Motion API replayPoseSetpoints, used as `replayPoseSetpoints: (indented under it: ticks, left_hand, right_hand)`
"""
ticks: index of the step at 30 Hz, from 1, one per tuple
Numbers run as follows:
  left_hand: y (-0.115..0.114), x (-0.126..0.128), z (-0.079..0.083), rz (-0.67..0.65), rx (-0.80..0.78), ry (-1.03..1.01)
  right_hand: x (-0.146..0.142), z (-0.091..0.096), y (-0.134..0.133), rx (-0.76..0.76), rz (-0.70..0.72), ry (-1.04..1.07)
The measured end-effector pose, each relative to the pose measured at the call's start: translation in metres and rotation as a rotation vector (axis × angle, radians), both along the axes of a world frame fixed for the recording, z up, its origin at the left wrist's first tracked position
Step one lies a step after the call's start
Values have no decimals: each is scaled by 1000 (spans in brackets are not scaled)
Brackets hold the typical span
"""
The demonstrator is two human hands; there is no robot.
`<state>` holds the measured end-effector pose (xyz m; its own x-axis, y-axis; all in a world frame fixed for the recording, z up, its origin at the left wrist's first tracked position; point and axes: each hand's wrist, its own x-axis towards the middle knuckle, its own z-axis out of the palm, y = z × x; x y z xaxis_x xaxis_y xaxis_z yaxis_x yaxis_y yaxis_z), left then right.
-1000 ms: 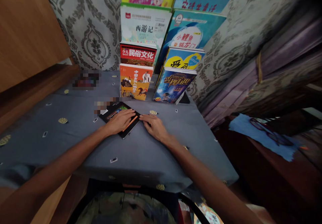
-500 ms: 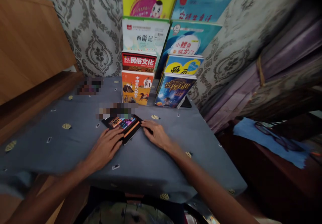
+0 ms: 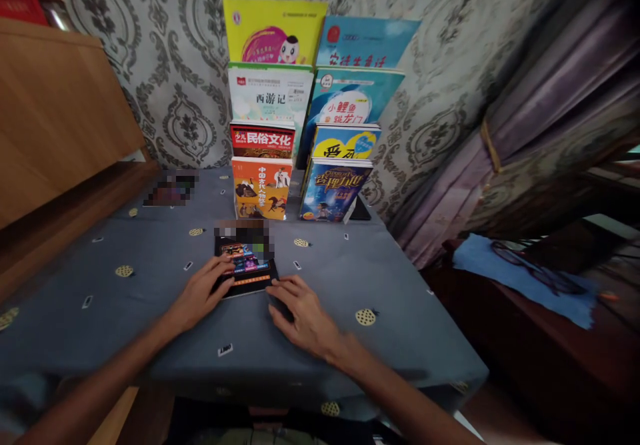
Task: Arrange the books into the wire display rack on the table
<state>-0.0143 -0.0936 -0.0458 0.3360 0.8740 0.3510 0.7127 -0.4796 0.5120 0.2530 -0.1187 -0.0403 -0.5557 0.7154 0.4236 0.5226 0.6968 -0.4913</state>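
Note:
A small dark book (image 3: 247, 266) with a colourful cover and an orange strip lies flat on the grey tablecloth (image 3: 150, 312). My left hand (image 3: 201, 292) rests at the book's left edge, fingers spread and touching it. At the book's lower right corner lies my right hand (image 3: 300, 315), flat on the cloth with its fingers stretched out and their tips at the corner. Neither hand holds anything.
A tiered stand of upright children's books (image 3: 300, 108) fills the far middle of the table against patterned wallpaper. A wooden panel (image 3: 55, 112) is on the left. Purple curtains (image 3: 540, 132) hang at the right above a blue cloth (image 3: 525, 278).
The book has been turned from slanted to nearly square with me and pulled closer. My left hand slid off its cover to its left edge; my right hand drew back to its lower corner.

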Motion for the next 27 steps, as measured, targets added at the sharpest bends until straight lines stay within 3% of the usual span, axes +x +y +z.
replayPoseSetpoints:
  ticks: [5, 9, 14, 18, 23, 27]
  left_hand:
    - [36, 2, 15, 39, -73, 73]
    - [41, 30, 27, 154, -49, 343]
    - [31, 80, 39, 234, -37, 615]
    - [27, 102, 46, 266, -100, 677]
    - [26, 104, 51, 244, -121, 702]
    - [21, 81, 54, 95, -145, 724]
  right_hand:
    - [-17, 2, -2, -52, 136, 53]
    - [-18, -2, 12, -83, 113, 125]
    - [-11, -16, 74, -109, -159, 178]
    - [-14, -27, 123, -101, -191, 169]
    - [-13, -33, 147, -118, -189, 190]
    - [-6, -34, 149, -189, -244, 226]
